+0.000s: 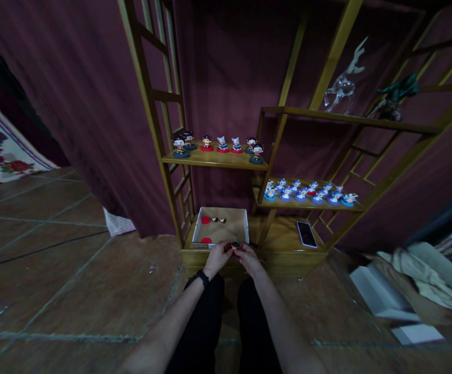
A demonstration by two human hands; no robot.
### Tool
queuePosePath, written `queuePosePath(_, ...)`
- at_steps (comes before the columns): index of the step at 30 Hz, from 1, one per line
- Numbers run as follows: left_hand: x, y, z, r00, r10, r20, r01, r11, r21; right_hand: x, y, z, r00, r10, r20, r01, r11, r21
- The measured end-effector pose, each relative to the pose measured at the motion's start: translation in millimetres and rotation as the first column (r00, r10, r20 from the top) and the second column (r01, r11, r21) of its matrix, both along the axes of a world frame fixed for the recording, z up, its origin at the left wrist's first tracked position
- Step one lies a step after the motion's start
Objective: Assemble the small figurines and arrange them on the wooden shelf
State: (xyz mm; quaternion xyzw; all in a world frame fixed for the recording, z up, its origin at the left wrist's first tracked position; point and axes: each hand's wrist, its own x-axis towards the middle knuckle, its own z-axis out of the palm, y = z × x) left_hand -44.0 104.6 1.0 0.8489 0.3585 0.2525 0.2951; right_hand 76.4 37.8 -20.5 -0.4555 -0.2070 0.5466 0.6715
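Observation:
Both hands meet in front of a shallow white box [247,224], low over its near edge. Pinched between the fingertips of my left hand [217,255] and my right hand [248,258] is a small figurine [235,245] with a dark top and some red; the fingers cover much of it. Inside the box lie two small dark-haired figurine pieces [218,220] side by side. Two red discs [205,220] rest there as well, one at the back left and one near the front.
Several finished-looking figurines [222,145] stand on the upper left shelf [214,159]. Blue figurines [302,194] line the lower right shelf [311,204]. A phone [306,234] lies at right on the cabinet base. Above are a clear deer ornament [341,89] and a green ornament [399,93].

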Motion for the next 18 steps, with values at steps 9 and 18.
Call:
queuePosePath(9,3.9,-28.7,25.0,0.926,0.045,-0.374,0.047,0.972,0.232,4.4,1.8,-8.6,0.999,-0.052,-0.011,0.052,0.998,0.028)
queuePosePath(18,4.5,-34.2,18.8,0.91,0.053,-0.41,0.13,0.905,0.405,11.4,-3.2,-9.1,0.999,-0.012,0.035,0.012,1.0,0.017)
